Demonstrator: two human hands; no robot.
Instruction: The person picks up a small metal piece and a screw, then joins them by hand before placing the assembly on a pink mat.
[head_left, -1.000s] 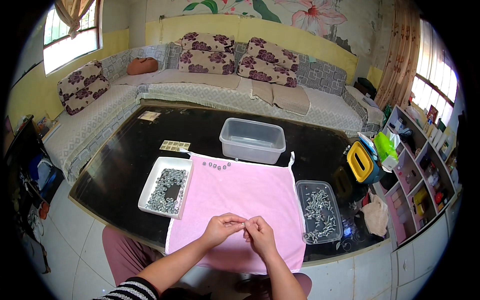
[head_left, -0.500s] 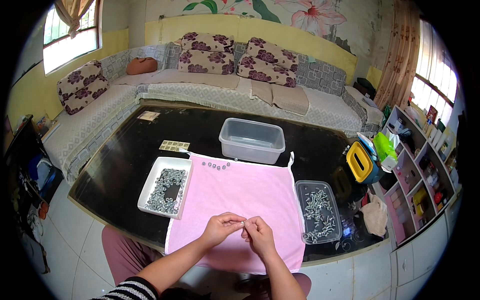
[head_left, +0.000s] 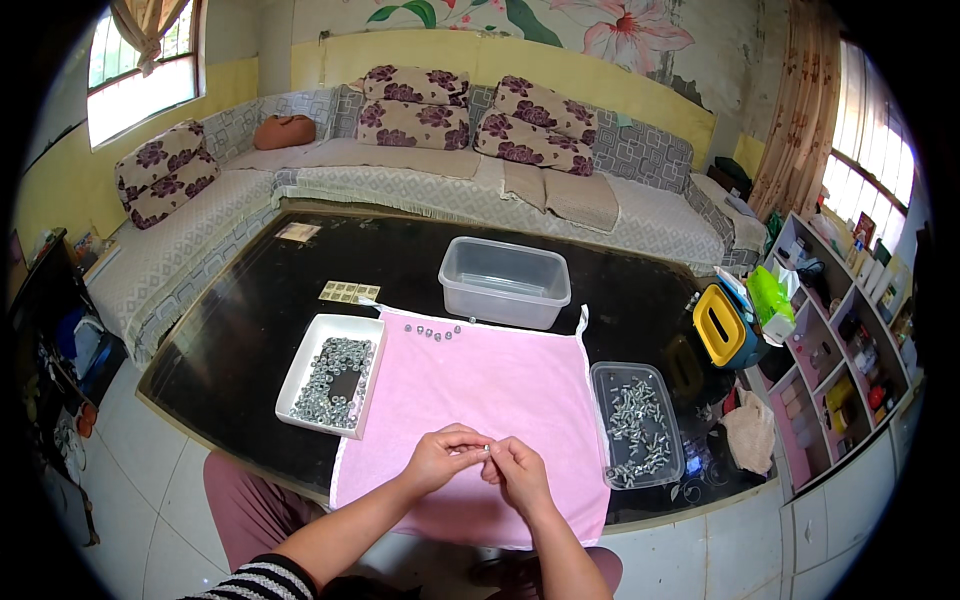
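My left hand (head_left: 442,462) and my right hand (head_left: 518,472) meet above the near part of a pink cloth (head_left: 450,385). Both have their fingertips pinched together around one small silvery metal piece (head_left: 487,448). It is mostly covered by the fingers, so whether it is a nut, a bolt or both joined cannot be made out. To the left, a white tray (head_left: 297,372) holds many small metal nuts (head_left: 335,385). On the right stands a clear plastic tray (head_left: 672,470) of loose short bolts (head_left: 637,415). Several small metal pieces (head_left: 437,336) lie near the cloth's far edge.
A translucent deep bin (head_left: 505,300) stands beyond the cloth on the black table (head_left: 240,340). A card with small squares (head_left: 349,292) lies behind the white tray. At right are a yellow-and-blue box (head_left: 722,325), a beige rag (head_left: 749,432) and a shelf unit (head_left: 800,350).
Almost nothing differs. Both hands stay pinched together in the same place, with only a slight shift of the fingers around the small metal piece.
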